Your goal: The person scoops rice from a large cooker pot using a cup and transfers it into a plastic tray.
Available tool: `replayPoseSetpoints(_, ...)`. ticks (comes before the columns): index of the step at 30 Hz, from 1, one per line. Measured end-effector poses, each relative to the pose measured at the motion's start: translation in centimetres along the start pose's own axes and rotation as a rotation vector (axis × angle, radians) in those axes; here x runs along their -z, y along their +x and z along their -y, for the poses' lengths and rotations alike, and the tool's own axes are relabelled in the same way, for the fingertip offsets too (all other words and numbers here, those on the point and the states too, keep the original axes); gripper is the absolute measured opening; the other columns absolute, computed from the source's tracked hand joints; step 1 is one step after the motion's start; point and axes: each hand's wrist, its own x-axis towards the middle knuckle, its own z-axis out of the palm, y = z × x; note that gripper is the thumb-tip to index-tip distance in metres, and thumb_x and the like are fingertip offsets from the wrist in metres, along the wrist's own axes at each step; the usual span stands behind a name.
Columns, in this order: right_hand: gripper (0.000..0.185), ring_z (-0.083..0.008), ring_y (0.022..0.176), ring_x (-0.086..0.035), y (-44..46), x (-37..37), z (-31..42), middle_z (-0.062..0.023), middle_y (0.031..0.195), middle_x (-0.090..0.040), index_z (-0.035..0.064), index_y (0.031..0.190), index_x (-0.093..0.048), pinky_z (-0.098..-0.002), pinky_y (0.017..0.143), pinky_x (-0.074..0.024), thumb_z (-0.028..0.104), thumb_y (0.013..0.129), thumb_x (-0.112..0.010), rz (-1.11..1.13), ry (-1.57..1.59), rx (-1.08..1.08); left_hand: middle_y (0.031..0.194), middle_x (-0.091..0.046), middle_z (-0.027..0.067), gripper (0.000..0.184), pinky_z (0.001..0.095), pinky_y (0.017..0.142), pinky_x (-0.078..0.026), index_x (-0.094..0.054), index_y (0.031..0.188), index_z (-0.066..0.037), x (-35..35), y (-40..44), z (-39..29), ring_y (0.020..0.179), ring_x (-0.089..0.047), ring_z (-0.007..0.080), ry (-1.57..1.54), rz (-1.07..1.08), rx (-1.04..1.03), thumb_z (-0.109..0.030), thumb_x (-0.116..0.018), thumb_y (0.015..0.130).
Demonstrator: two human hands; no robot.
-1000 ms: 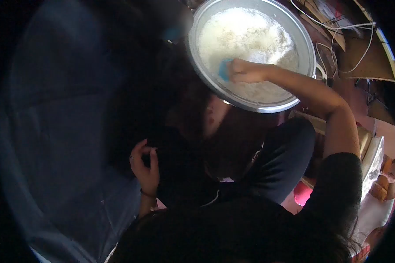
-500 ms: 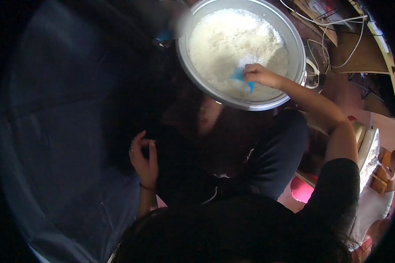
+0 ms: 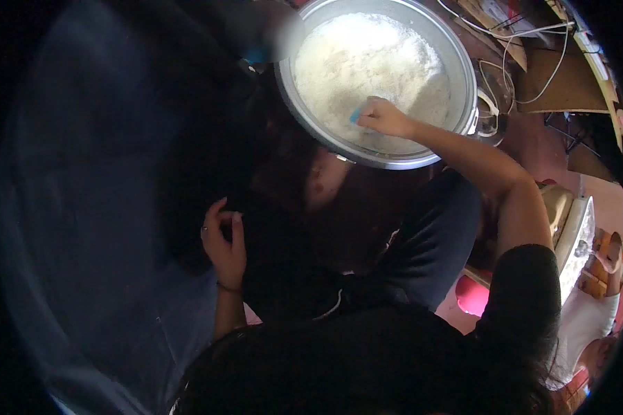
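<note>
My right hand [image 3: 387,117] is closed on a small blue plastic piece [image 3: 356,115]; only a little of it shows, and I cannot tell its exact kind. The hand is low inside a large round metal pot [image 3: 467,83], at the surface of the pale, crumbly white stuff [image 3: 367,55] that fills much of it. My left hand [image 3: 225,242] hangs beside my lap with its fingers apart and holds nothing. It has a ring and a dark wrist band.
Dark cloth [image 3: 104,194] spreads along the left. White cables [image 3: 557,66] hang at the upper right. A pink round object [image 3: 472,296] sits low at right. Another person's hand [image 3: 610,254] is beside a pale tray [image 3: 580,249] of white stuff. A blurred patch covers the top.
My right hand has moved left in the pot with the blue piece, and less of the blue now shows. My left hand stays by my lap. The whole view has shifted slightly.
</note>
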Motion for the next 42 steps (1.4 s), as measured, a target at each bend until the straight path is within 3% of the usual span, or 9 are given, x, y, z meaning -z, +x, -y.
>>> replayPoseSetpoints(2,0.019,-0.0106,0.064,-0.051,1.3,0.3,0.2,-0.0017,0.067,-0.052,0.0011,0.077,-0.061,-0.0264,0.055,-0.0410,0.019,0.081,-0.059,0.227,0.074,-0.188,0.076,-0.060,0.0058,0.031,0.0323,0.077,-0.040,-0.053,0.113,-0.006,0.1,0.1,0.0,0.075,-0.056,0.0187,-0.009,0.004,0.006,-0.011,-0.057,0.083)
replayPoseSetpoints(5,0.021,-0.0087,0.064,-0.048,0.3,0.1,2.3,-0.0004,0.063,-0.053,0.0031,0.067,-0.062,-0.0277,0.056,-0.0381,0.021,0.078,-0.058,0.019,0.461,-0.438,0.077,-0.060,0.0056,0.031,0.0317,0.076,-0.040,-0.052,0.114,-0.006,0.1,0.1,0.5,0.075,-0.056,0.0184,-0.027,-0.008,0.008,-0.012,-0.058,0.084)
replayPoseSetpoints(17,0.015,-0.0097,0.065,-0.048,0.8,-0.6,5.3,-0.0006,0.069,-0.054,0.0030,0.078,-0.063,-0.0253,0.058,-0.0376,0.017,0.079,-0.057,-0.223,0.831,-0.518,0.076,-0.059,0.0068,0.032,0.0329,0.076,-0.041,-0.051,0.115,-0.005,-1.0,1.6,-0.7,0.075,-0.057,0.0196,0.007,0.034,-0.042,-0.015,-0.057,0.085)
replayPoseSetpoints(23,0.013,-0.0121,0.067,-0.044,1.9,-0.5,6.9,-0.0007,0.067,-0.048,0.0060,0.072,-0.056,-0.0283,0.065,-0.0360,0.017,0.080,-0.056,-0.443,0.988,-0.581,0.076,-0.059,0.0071,0.031,0.0341,0.076,-0.041,-0.051,0.114,-0.005,-1.6,2.3,-1.3,0.075,-0.057,0.0213,0.031,0.058,-0.021,-0.015,-0.057,0.085)
replayPoseSetpoints(26,0.018,-0.0135,0.064,-0.042,2.3,-1.2,3.0,-0.0006,0.064,-0.043,0.0096,0.065,-0.049,-0.0281,0.067,-0.0345,0.018,0.081,-0.055,-0.449,1.387,-0.500,0.077,-0.060,0.0072,0.031,0.0346,0.077,-0.041,-0.051,0.113,-0.006,-1.9,2.6,-1.1,0.076,-0.058,0.0219,0.032,0.066,-0.014,-0.015,-0.057,0.085)
replayPoseSetpoints(29,0.022,-0.0130,0.062,-0.041,2.1,0.1,5.6,0.0002,0.060,-0.042,0.0121,0.062,-0.043,-0.0272,0.068,-0.0341,0.016,0.081,-0.053,-0.670,1.494,-0.392,0.078,-0.060,0.0070,0.030,0.0356,0.077,-0.041,-0.051,0.114,-0.006,-2.2,2.9,-0.3,0.077,-0.058,0.0225,0.069,0.050,-0.043,-0.016,-0.057,0.085)
replayPoseSetpoints(33,0.019,-0.0107,0.057,-0.040,0.0,2.4,3.9,0.0028,0.056,-0.042,0.0126,0.064,-0.045,-0.0258,0.063,-0.0342,0.014,0.082,-0.052,-0.663,1.750,-0.064,0.079,-0.060,0.0068,0.031,0.0370,0.079,-0.041,-0.051,0.114,-0.006,-2.8,3.8,-0.4,0.079,-0.058,0.0233,0.082,0.057,-0.052,-0.017,-0.056,0.086)
replayPoseSetpoints(35,0.018,-0.0098,0.055,-0.040,-1.8,3.6,4.1,0.0040,0.054,-0.042,0.0127,0.065,-0.046,-0.0245,0.061,-0.0339,0.014,0.082,-0.051,-0.645,1.830,-0.012,0.079,-0.060,0.0070,0.031,0.0370,0.079,-0.041,-0.051,0.114,-0.006,-3.2,4.1,-0.8,0.080,-0.058,0.0235,0.092,0.068,-0.032,-0.018,-0.056,0.086)
replayPoseSetpoints(42,0.020,-0.0073,0.055,-0.042,-7.6,7.7,9.4,0.0044,0.054,-0.044,0.0133,0.064,-0.049,-0.0219,0.061,-0.0357,0.013,0.083,-0.054,-1.022,1.773,0.170,0.079,-0.061,0.0118,0.032,0.0362,0.067,-0.045,-0.051,0.114,-0.005,-5.7,5.4,0.9,0.071,-0.059,0.0254,0.041,0.124,-0.093,-0.019,-0.057,0.087)
